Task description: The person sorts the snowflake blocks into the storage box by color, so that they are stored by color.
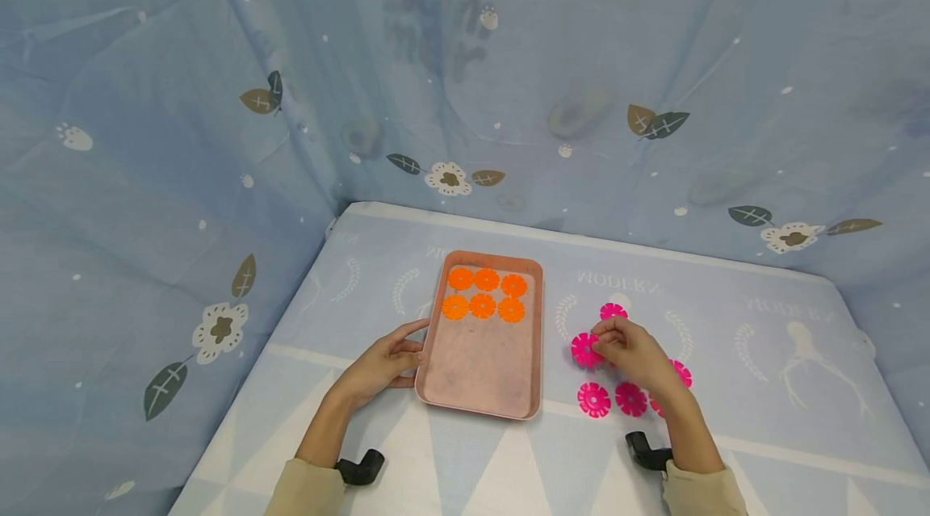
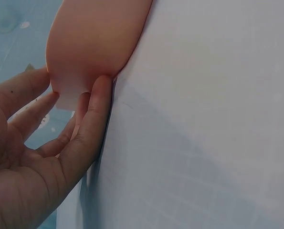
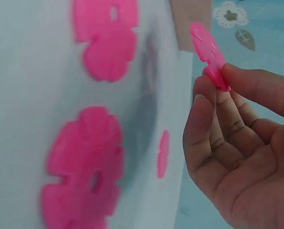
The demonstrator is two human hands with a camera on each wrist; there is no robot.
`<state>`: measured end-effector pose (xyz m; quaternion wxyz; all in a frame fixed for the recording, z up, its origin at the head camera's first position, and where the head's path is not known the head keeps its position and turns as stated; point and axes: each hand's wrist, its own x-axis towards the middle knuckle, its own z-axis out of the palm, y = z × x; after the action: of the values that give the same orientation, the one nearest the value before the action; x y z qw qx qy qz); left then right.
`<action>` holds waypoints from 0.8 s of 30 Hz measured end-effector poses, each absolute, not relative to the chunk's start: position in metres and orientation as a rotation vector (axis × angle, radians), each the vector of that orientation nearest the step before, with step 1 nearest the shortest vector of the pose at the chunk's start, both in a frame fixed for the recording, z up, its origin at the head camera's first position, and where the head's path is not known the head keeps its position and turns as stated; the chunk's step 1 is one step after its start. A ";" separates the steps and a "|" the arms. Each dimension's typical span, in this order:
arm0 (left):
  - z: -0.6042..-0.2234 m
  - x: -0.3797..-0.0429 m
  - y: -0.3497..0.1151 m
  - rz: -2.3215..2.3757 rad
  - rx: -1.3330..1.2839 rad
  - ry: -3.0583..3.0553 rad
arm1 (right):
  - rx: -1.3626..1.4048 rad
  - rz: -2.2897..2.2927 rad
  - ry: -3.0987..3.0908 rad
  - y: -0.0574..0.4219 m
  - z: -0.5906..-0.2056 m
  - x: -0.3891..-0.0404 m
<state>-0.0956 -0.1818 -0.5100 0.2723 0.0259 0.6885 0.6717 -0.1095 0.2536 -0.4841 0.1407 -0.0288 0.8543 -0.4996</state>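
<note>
Pink disc (image 1: 584,350) is pinched in the right hand (image 1: 634,353), raised right of the tray (image 1: 479,371), whose side is touched by the left hand (image 1: 378,368), fingers apart. Pick-up seems in hand; a leftward carry is probably called for.

Your head view looked forward and down from above the near side, well back, covering the table (image 1: 581,471) to the far curtain (image 1: 545,56). Your left-wrist view, close up, faced your left hand (image 1: 374,371) at the tray (image 2: 96,38); your right-wrist view, close up, faced your right hand (image 3: 247,152) and a pink disc (image 3: 209,50). The head view shared both areas.
</note>
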 end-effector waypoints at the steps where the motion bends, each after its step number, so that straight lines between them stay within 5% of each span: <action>1: -0.510 -0.096 -0.182 1.809 0.070 1.854 | -0.091 -1.451 2.464 0.253 -0.481 -0.111; 24: -0.514 -0.096 -0.183 1.797 0.075 1.876 | -0.327 -1.621 2.343 0.189 -0.439 -0.157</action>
<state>-0.0960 -0.1827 -0.5137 0.2680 0.0279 0.6953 0.6662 -0.1571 0.1893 -0.4391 0.1364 -0.1129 0.8095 -0.5598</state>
